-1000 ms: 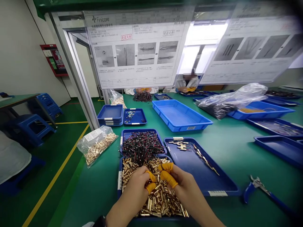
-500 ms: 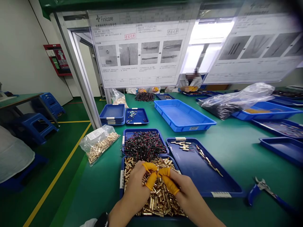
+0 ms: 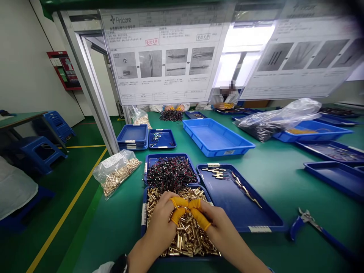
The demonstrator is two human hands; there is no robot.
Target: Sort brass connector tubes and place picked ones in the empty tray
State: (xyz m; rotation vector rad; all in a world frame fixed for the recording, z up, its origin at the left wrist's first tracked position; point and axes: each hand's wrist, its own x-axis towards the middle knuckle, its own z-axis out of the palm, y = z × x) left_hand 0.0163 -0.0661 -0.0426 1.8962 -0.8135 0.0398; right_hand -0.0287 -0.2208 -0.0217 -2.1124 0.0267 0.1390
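Observation:
My left hand point(image 3: 163, 218) and my right hand point(image 3: 214, 218), with yellow finger cots on thumbs and forefingers, meet tip to tip over a blue tray point(image 3: 144, 214) of loose brass tubes point(image 3: 186, 237). Between my left thumb and forefinger shows a thin gold-coloured piece, apparently a small brass tube point(image 3: 182, 207). My right fingertips are pinched close against it; what they grip is hidden. Just beyond lies a tray of short black and red wires point(image 3: 170, 172). At the right, a blue tray point(image 3: 241, 214) bears brass tubes with wires point(image 3: 218, 173), some in a slanting row.
Blue-handled pliers point(image 3: 305, 218) lie at the right. A bag of brass tubes point(image 3: 121, 176) sits at the left, near stacked trays point(image 3: 132, 134). A large blue bin point(image 3: 218, 142) stands farther back. Across the table, co-workers' hands point(image 3: 173, 108) work at a wire pile.
The view has shifted slightly, moving the scene a little left. My hands stay pinched together over the brass tubes, and a gold-coloured piece now shows between my left fingertips.

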